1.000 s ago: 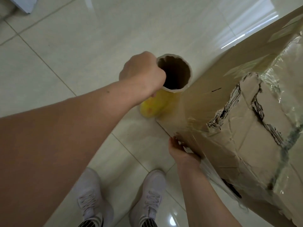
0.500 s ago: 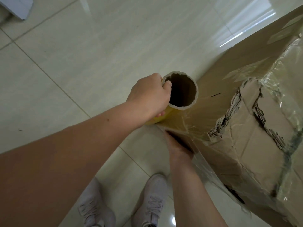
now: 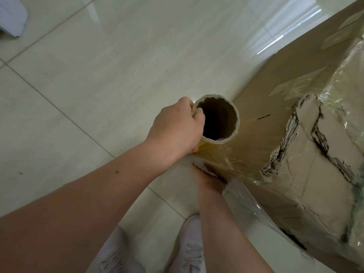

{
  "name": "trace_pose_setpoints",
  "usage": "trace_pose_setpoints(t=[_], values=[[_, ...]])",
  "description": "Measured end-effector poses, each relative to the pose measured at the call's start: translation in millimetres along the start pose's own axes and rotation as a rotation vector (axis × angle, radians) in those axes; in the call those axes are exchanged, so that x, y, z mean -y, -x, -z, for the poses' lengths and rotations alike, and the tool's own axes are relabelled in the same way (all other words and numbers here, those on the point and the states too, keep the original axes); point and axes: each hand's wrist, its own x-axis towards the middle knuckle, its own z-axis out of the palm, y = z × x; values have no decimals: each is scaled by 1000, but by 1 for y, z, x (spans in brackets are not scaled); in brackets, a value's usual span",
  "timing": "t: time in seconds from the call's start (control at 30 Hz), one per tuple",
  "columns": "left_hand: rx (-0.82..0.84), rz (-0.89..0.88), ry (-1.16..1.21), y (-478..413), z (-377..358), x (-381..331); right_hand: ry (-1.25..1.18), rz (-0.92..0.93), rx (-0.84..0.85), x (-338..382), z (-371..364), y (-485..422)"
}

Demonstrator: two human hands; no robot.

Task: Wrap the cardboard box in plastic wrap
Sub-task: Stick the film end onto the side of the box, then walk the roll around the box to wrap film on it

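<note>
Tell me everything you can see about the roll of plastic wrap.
The roll of plastic wrap is a brown cardboard tube wound with yellowish clear film, seen from above, so its dark hollow faces the camera. Its top rim is wavy and dented. It stands roughly upright beside the cardboard box, at its near corner. The left hand grips it at the top, thumb hooked over the rim. Film stretches from it onto the box's side.

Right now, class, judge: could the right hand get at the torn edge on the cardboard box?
Probably yes: the right hand is at the near corner of the cardboard box; the torn edge lies close by on the exposed face, nothing between.
</note>
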Motion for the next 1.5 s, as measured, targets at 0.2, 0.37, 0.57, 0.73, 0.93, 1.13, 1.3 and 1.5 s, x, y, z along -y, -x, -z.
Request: trace_pose_setpoints(t=[0.2, 0.37, 0.57, 0.73, 0.93, 1.13, 1.3, 1.5], values=[[66, 30, -110, 12, 9, -2, 324, -128, -98, 6, 16, 86], [224, 92, -196, 24, 25, -3, 1057, -15, 276, 34, -7, 212], [265, 146, -313, 23, 34, -5, 1824, 663, 469, 77, -97, 244], [219, 218, -302, 11, 26, -11, 2442, 402, 538, 60, -144, 181], [128, 314, -159, 5, 8, -28, 2596, 283, 533, 57, -157, 151], [45, 342, -163, -1, 1, -41, 2665, 428, 550, 68, -173, 149], [62, 316, -282, -17, 4, -61, 2591, 498, 554, 79, -184, 143], [145, 327, -190, -33, 7, -76, 2532, 597, 502, 88, -196, 136]])
